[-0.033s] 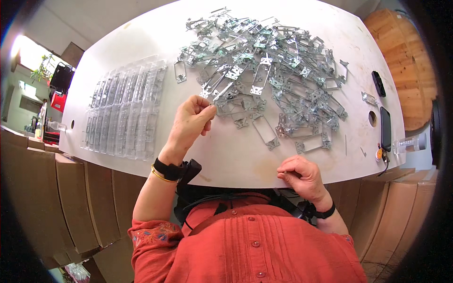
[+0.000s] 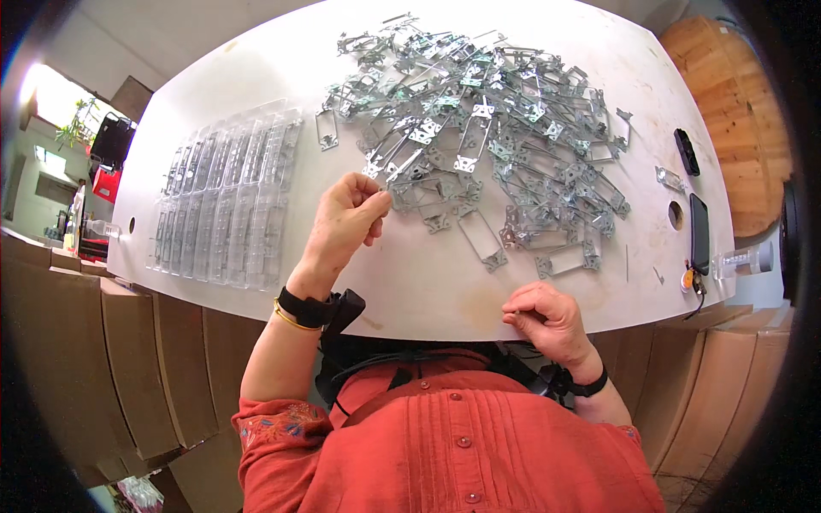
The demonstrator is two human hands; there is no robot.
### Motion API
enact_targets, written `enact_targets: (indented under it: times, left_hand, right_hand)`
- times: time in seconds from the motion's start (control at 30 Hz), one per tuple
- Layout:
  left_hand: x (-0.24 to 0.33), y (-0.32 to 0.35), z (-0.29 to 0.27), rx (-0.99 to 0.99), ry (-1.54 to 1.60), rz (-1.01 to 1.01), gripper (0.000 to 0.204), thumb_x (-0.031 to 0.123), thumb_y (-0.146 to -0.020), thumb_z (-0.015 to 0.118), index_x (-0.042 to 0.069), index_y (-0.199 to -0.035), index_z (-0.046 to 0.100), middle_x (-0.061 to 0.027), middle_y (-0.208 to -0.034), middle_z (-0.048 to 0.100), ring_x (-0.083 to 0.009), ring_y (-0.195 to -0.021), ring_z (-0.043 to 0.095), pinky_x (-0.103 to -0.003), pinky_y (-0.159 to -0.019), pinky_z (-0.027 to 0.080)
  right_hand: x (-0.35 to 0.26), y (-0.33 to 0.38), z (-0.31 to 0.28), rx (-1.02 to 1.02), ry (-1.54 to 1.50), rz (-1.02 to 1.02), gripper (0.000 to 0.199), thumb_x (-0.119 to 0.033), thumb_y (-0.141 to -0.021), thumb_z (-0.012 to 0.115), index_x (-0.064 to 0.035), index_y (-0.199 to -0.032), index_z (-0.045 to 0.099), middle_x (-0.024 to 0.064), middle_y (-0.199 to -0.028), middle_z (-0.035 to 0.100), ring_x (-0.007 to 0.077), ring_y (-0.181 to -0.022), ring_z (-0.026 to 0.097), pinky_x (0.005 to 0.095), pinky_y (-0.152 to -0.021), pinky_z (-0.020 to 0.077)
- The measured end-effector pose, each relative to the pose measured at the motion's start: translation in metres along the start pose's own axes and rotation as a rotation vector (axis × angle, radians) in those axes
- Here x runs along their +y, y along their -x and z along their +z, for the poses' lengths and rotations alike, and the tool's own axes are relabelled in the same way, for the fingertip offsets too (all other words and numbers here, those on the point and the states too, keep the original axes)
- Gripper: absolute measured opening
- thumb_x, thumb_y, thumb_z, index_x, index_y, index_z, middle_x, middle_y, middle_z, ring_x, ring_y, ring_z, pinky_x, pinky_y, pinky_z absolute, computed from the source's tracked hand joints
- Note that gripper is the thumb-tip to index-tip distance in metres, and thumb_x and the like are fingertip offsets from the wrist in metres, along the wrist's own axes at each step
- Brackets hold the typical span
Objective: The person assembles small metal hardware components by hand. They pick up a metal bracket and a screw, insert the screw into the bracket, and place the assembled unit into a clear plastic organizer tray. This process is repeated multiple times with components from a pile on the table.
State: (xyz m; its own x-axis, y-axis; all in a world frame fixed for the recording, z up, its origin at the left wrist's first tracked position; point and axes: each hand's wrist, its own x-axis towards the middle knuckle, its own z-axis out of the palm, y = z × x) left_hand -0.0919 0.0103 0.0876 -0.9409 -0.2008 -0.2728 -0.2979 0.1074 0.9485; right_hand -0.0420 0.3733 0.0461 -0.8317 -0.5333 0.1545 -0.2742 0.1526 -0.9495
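My left hand (image 2: 349,214) is over the table at the near left edge of a heap of metal brackets (image 2: 530,128). Its fingers are curled and the thumb presses on them; anything between the fingertips is too small or hidden to tell. Just beyond its knuckles lies a shiny bracket (image 2: 466,162) of the heap's near side. By the table's front edge, my right hand (image 2: 550,323) has thumb and index finger pinched together. A tiny pale spot shows at that pinch, too small to name. The brackets are thin, silvery, rectangular frames with flat, holed ends.
To the left, a clear plastic tray (image 2: 227,201) holds narrow metal pieces in rows. Along the table's right side are a phone (image 2: 699,232), a black oblong object (image 2: 686,152), a single bracket (image 2: 669,178) and a round hole (image 2: 676,215). Cardboard boxes (image 2: 162,368) stand below the table.
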Motion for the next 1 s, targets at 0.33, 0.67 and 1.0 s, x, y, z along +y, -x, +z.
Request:
enact_targets:
  times: [0.33,0.67,1.0]
  left_hand:
    - [0.000,0.006,-0.005,-0.086,0.129,0.010,0.013,0.010,-0.107,0.072,0.002,-0.110,0.064,-0.0026,-0.085,0.067,-0.0073,-0.063,0.059,-0.024,-0.051,0.043]
    - [0.005,0.060,-0.027,0.018,-0.314,0.368,0.010,-0.003,-0.103,0.069,0.003,-0.105,0.061,0.0018,-0.083,0.060,-0.0046,-0.071,0.055,-0.024,-0.062,0.045]
    - [-0.049,0.118,-0.046,0.049,-0.456,0.587,0.013,-0.008,-0.102,0.069,0.000,-0.109,0.063,-0.0055,-0.095,0.064,-0.0100,-0.074,0.059,-0.027,-0.068,0.052]
  right_hand:
    - [-0.002,-0.002,0.000,0.001,0.046,-0.031,0.020,0.003,-0.092,0.086,-0.0055,-0.108,0.079,0.0096,-0.103,0.076,0.0213,-0.090,0.073,0.0317,-0.078,0.0583]
    - [-0.001,0.002,0.004,0.024,-0.054,0.066,0.017,0.004,-0.094,0.084,-0.0039,-0.108,0.077,0.0096,-0.104,0.076,0.0199,-0.093,0.072,0.0317,-0.082,0.0581]
    - [-0.006,-0.002,0.009,0.046,0.065,0.042,0.014,0.000,-0.095,0.085,-0.0042,-0.106,0.078,0.0078,-0.104,0.075,0.0174,-0.093,0.070,0.0294,-0.080,0.0552]
